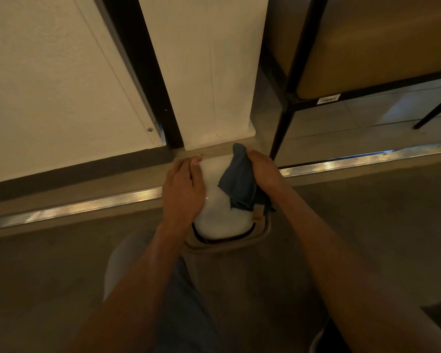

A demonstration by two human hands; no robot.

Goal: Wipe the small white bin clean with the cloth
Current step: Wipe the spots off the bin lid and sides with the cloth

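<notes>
While left hand (pixel 183 189) rests flat on bin (pixel 220 222), right hand (pixel 262 171) grips cloth (pixel 238 184) (blue) — pressing it.

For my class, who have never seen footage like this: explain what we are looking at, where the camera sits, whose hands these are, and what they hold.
There is one picture, taken by a camera worn on a person's head, looking down at their own arms. No machine is involved. On the floor, by a white wall post, stands a small white bin, seen from above. The left hand rests on the bin's white lid, steadying it. The right hand has its grip on a dark blue cloth, pressed against the lid's right side. A metal floor strip runs behind the bin, and a black-framed piece of furniture stands to the right.
</notes>
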